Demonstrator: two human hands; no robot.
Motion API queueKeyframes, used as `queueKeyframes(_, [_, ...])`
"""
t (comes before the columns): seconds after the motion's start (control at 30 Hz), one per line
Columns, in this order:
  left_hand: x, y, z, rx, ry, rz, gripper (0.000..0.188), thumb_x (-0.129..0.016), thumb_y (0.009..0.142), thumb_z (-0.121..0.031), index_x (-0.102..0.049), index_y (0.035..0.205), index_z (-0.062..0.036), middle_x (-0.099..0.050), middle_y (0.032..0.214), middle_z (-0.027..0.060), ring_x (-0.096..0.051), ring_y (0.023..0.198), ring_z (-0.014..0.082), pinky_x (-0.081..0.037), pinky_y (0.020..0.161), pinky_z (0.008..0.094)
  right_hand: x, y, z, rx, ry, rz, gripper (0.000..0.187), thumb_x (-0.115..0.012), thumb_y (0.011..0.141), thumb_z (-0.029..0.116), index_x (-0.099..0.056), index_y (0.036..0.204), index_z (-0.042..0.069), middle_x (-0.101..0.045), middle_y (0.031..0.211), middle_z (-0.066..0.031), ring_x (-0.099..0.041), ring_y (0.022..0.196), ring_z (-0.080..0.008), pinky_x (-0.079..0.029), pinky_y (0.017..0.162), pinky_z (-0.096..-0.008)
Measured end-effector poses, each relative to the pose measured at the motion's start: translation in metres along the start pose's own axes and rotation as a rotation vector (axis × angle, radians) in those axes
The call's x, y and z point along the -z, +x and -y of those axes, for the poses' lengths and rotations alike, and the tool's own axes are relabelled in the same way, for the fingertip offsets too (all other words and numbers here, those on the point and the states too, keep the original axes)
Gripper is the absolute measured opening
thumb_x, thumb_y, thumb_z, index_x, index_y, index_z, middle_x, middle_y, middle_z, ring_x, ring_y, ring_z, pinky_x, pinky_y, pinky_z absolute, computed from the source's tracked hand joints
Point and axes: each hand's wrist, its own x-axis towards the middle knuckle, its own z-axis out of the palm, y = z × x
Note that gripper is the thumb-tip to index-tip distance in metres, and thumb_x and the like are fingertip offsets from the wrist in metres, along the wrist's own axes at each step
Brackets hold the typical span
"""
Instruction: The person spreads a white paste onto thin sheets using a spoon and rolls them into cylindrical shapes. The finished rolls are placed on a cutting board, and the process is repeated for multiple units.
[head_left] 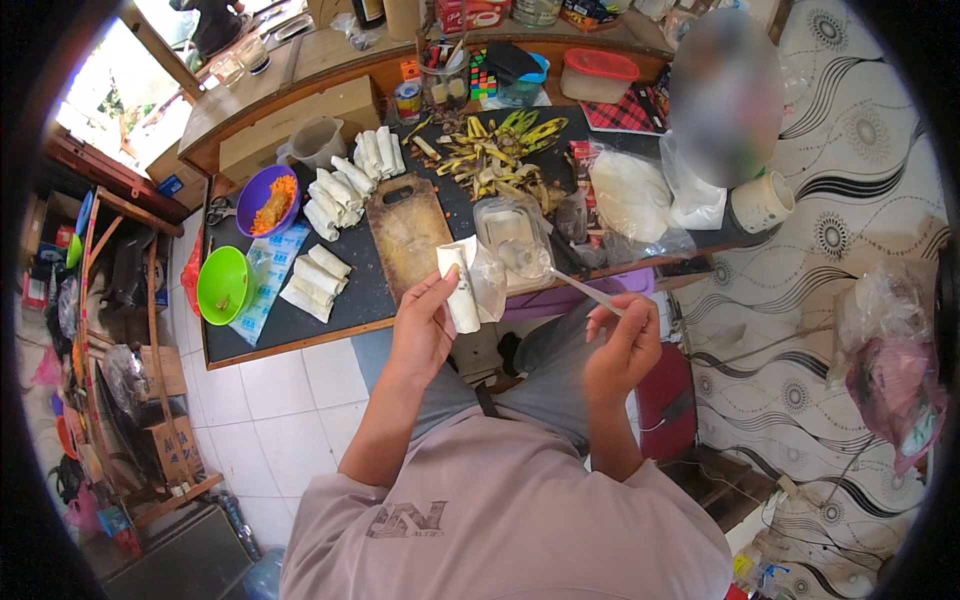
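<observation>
My left hand (425, 325) holds a pale rolled wrapper (461, 287) with a loose flap, lifted just off the front edge of the dark table (300, 325). My right hand (625, 345) grips a thin spoon (565, 280) whose bowl reaches into a clear plastic tub (512, 235). A wooden cutting board (408, 232) lies just behind the roll. Finished white rolls are stacked at the back left (345, 180) and a few more lie near the front left (315, 280).
A purple bowl (265, 200) holds orange shreds; a green bowl (222, 285) sits near the table's left edge. Banana peels (495, 150) pile at the back centre. A bag of white wrappers (630, 195) and a cup (762, 203) stand right. Another person sits at the far right.
</observation>
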Motion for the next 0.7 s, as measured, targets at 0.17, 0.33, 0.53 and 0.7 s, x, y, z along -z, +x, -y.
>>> queueKeyframes(0.17, [0.005, 0.0, 0.007, 0.025, -0.014, 0.014, 0.027, -0.05, 0.096, -0.011, -0.055, 0.116, 0.0061, -0.064, 0.106, 0.01, -0.064, 0.094, 0.0141, -0.051, 0.084, 0.0278, 0.002, -0.004, 0.0, -0.036, 0.088, 0.037, 0.028, -0.037, 0.102, 0.022, -0.052, 0.091, 0.002, -0.058, 0.072, -0.0062, -0.053, 0.059, -0.0088, -0.042, 0.051, -0.0221])
queueKeyframes(0.33, [0.006, 0.0, 0.009, 0.057, 0.029, -0.005, 0.026, -0.05, 0.096, -0.013, -0.057, 0.114, 0.0053, -0.065, 0.103, 0.0091, -0.064, 0.091, 0.0134, -0.051, 0.083, 0.0275, 0.002, 0.0, -0.004, -0.091, 0.013, 0.017, 0.029, -0.037, 0.102, 0.023, -0.052, 0.091, 0.002, -0.058, 0.071, -0.0055, -0.052, 0.059, -0.0085, -0.042, 0.051, -0.0223])
queueKeyframes(0.53, [0.016, 0.007, 0.01, -0.021, 0.483, -0.137, 0.025, -0.053, 0.096, -0.019, -0.063, 0.106, 0.0016, -0.067, 0.093, 0.0041, -0.063, 0.078, 0.0095, -0.049, 0.07, 0.0247, 0.011, 0.016, -0.011, -0.099, -0.032, -0.057, 0.032, -0.037, 0.102, 0.026, -0.053, 0.09, 0.002, -0.057, 0.071, -0.0043, -0.051, 0.059, -0.0083, -0.042, 0.051, -0.0225])
queueKeyframes(0.7, [0.021, 0.01, 0.008, 0.01, 0.457, -0.207, 0.027, -0.053, 0.097, -0.022, -0.064, 0.105, 0.0008, -0.067, 0.091, 0.0035, -0.062, 0.076, 0.0092, -0.048, 0.069, 0.0247, 0.011, 0.013, -0.018, -0.136, -0.03, -0.061, 0.03, -0.038, 0.102, 0.026, -0.053, 0.09, 0.002, -0.056, 0.07, -0.0032, -0.05, 0.058, -0.0074, -0.041, 0.051, -0.0212])
